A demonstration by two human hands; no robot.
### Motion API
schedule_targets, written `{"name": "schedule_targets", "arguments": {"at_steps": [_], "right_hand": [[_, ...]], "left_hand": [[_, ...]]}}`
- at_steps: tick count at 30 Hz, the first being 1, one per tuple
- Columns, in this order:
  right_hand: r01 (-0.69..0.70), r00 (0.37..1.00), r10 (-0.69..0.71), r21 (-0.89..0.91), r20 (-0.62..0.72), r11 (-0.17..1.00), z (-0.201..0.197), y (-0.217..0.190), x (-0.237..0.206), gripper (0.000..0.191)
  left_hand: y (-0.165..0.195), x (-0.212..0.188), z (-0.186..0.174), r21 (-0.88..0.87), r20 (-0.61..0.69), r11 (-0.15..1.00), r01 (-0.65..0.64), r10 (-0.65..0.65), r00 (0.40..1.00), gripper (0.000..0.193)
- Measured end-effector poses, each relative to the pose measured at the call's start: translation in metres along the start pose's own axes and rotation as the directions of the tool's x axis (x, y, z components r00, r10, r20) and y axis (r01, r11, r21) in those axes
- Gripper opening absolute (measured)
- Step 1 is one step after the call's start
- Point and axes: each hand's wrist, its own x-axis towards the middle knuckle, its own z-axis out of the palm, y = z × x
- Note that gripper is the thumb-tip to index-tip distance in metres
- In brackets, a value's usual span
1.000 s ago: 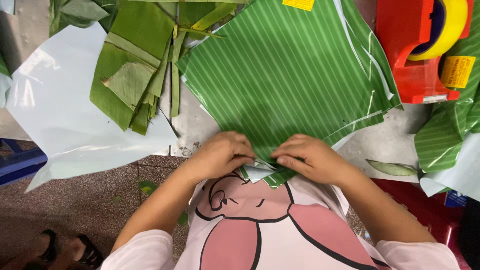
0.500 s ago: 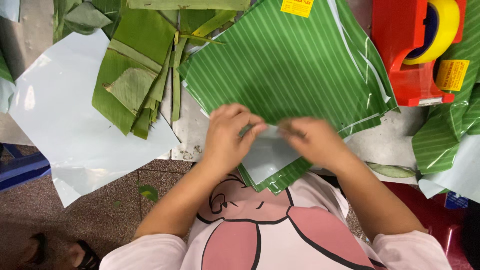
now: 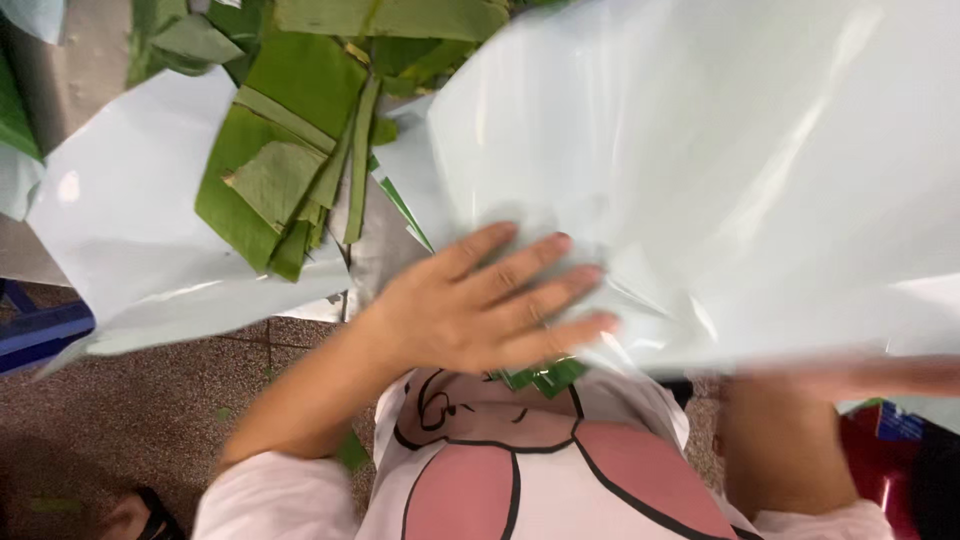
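Note:
A large sheet, pale and glossy on the side facing me [image 3: 700, 170], is lifted and fills the upper right of the view. Its green striped side shows only as a small edge [image 3: 540, 377] near my chest. My left hand [image 3: 490, 300] lies flat on the sheet's lower left part with its fingers spread. My right hand [image 3: 860, 378] is a blur at the sheet's lower right edge and seems to grip it there.
A pile of cut green leaf pieces [image 3: 285, 170] lies on another pale sheet [image 3: 120, 240] at the left of the metal table [image 3: 375, 250]. A blue stool [image 3: 45, 330] stands on the speckled floor, and a red object [image 3: 890, 460] sits at the lower right.
The sheet has been swung up and over, so its pale side now hides the green striped side and the red tape dispenser. My left hand went from pinching the edge to lying flat.

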Motion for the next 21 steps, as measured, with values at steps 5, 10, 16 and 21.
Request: {"name": "schedule_targets", "arguments": {"at_steps": [5, 10, 16, 21], "right_hand": [[-0.109, 0.987, 0.145, -0.37, 0.071, 0.923, -0.013, 0.003, 0.004, 0.061], [0.042, 0.998, -0.054, -0.959, 0.027, 0.28, 0.025, 0.024, -0.013, 0.1], [0.698, 0.716, -0.051, -0.715, 0.696, 0.045, 0.053, 0.042, -0.027, 0.07], [0.693, 0.662, 0.258, -0.706, 0.704, 0.146, 0.06, 0.072, -0.028, 0.044]], "left_hand": [[-0.031, -0.035, 0.008, -0.169, 0.409, 0.977, 0.13, -0.05, 0.911, 0.054], [-0.042, -0.07, 0.012, -0.165, 0.536, 0.855, 0.493, -0.342, 0.772, 0.066], [-0.087, -0.127, -0.016, 0.215, 0.182, 0.48, 0.85, -0.875, 0.448, 0.074], [-0.103, -0.149, -0.012, 0.383, 0.164, 0.391, 0.837, -0.92, 0.355, 0.055]]}}
